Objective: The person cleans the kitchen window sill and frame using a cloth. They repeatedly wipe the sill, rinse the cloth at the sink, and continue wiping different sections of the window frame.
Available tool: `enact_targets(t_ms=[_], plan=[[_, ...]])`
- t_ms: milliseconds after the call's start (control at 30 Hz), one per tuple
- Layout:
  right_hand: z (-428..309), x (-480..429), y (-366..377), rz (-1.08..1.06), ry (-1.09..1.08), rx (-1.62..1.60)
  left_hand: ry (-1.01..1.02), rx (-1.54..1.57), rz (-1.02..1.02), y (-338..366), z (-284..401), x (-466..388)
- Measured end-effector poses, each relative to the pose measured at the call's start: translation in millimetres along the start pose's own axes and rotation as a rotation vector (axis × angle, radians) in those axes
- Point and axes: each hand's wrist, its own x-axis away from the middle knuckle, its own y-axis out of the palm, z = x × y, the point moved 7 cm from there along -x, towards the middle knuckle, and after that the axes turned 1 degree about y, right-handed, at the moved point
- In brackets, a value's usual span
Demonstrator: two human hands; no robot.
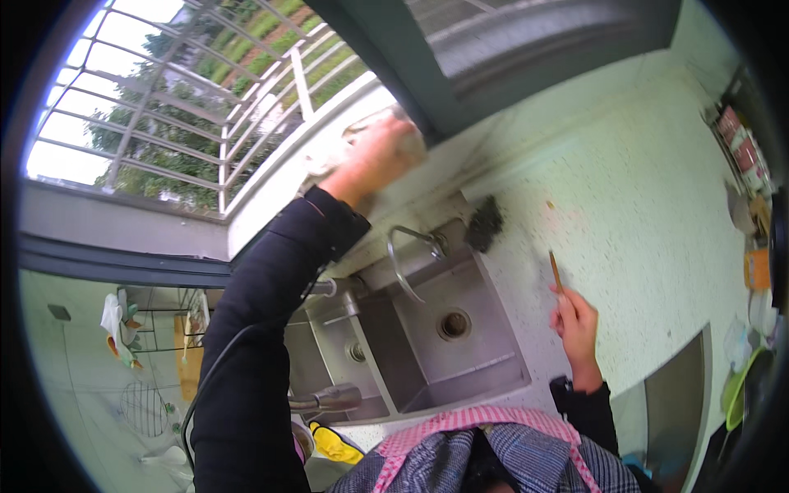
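Observation:
My left hand (375, 157) reaches out over the sink to the window sill, up against the dark window frame (404, 74). A crumpled whitish cloth (328, 159) is bunched in it; motion blurs both. In my right hand (578, 330), above the pale speckled countertop (616, 246), a thin brown stick (556, 271) is pinched between thumb and fingers and points away from me. Whether it is a chopstick or a tool handle cannot be told. A dark scouring pad or clump (485, 225) lies by the sink's back corner.
Between my arms is a double steel sink (456, 357) with a curved faucet (404, 262) and a second spout (330, 399). Barred window (185, 123) stands open at left. A yellow cloth (338, 445) lies at the front; a wire rack (166, 320) hangs left. Kitchen items (755, 268) line the right.

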Motion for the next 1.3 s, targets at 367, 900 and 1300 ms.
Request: enact_targets(t_ms=[367, 900, 1300], plan=[[-105.2, -15.0, 70.0, -0.331, -0.088, -0.321, -0.092, -0.127, -0.204, -11.2, -15.4, 11.4], [-188.8, -51.1, 192.3, -0.242, -0.504, -0.074, -0.319, 0.733, -0.166, -57.9, 90.9, 81.1], [-54.5, -83.3, 84.0, 0.007, -0.414, 0.325, -0.16, -0.28, 0.061, -83.3, -34.4, 68.7]])
